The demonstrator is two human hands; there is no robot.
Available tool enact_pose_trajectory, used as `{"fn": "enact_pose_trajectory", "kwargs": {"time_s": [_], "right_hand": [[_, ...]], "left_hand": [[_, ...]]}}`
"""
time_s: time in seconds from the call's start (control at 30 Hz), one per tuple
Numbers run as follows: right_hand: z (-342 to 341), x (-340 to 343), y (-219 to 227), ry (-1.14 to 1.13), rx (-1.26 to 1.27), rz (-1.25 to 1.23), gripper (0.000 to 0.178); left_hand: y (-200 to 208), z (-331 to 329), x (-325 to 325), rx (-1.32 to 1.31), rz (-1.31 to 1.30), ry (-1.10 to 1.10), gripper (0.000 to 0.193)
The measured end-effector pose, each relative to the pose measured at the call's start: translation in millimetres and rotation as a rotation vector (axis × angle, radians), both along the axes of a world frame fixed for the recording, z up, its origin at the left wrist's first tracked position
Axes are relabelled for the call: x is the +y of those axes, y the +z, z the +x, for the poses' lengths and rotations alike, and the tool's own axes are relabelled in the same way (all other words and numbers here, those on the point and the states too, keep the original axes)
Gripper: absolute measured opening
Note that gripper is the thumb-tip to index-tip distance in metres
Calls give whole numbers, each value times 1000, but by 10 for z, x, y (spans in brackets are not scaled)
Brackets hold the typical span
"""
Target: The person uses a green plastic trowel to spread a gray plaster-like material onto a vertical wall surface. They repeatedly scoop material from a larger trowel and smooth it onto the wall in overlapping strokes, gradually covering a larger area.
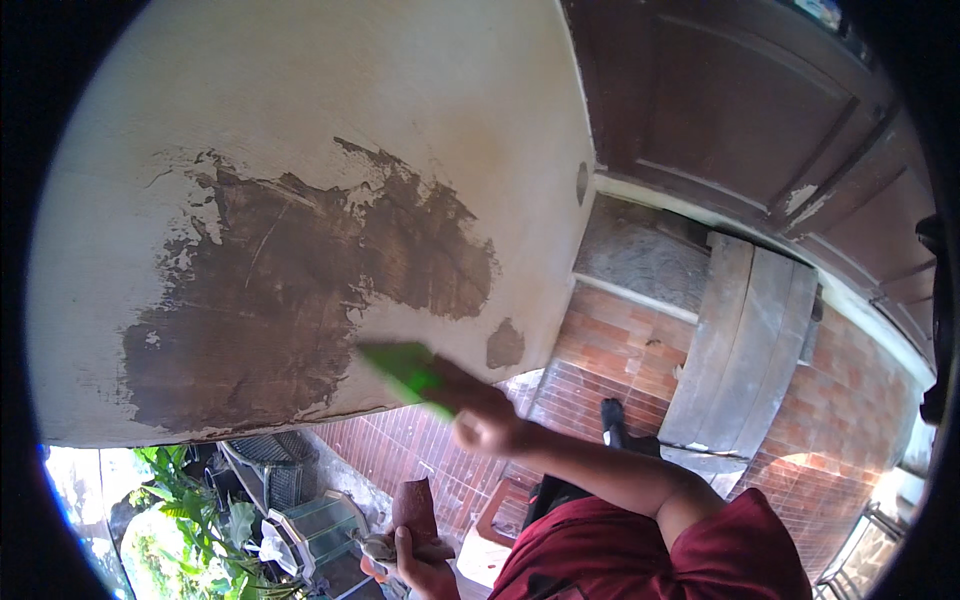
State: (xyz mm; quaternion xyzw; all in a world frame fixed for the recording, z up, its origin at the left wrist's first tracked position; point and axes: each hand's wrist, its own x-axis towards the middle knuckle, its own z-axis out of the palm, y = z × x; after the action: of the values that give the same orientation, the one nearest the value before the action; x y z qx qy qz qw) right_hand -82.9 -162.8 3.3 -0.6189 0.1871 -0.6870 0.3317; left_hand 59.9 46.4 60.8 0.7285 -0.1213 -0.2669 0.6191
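My right hand (490, 415) is closed around a green flat-bladed scraper (405, 370), blurred by motion. Its tip lies at the lower right border of a large brown patch (270, 290) of rough plaster on the cream wall (330, 80); whether it touches the wall I cannot tell. Lower down, my left hand (425, 572) grips a reddish-brown flat piece (414, 510), its exact kind unclear. Beside those fingers is a greyish lump (377, 546), partly hidden. A smaller brown spot (505, 344) marks the wall to the right of the scraper.
Brown panelled doors (740, 110) stand at the upper right. Below them, a wooden plank bench (735, 340) rests on the red tiled floor (820, 420). A glass-topped table (325, 545), a dark woven chair (275, 470) and green plants (205, 520) are at the lower left.
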Motion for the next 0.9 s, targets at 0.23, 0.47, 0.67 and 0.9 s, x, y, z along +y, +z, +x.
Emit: {"fn": "enact_pose_trajectory", "kwargs": {"time_s": [0.23,0.47,0.67,0.9], "right_hand": [[-141,-1544,339,-482,-45,19,74],[376,-591,475,-195,102,-91,77],[-112,-659,501,-221,-55,-83,65],[173,-1242,404,-254,128,-122,80]], "left_hand": [[-21,-88,54,69,-64,-44,30],[-30,-303,-21,-33,-45,109,41],[-109,-207,-17,17,-84,24,49],[-194,-181,65,69,-160,15,47]]}}
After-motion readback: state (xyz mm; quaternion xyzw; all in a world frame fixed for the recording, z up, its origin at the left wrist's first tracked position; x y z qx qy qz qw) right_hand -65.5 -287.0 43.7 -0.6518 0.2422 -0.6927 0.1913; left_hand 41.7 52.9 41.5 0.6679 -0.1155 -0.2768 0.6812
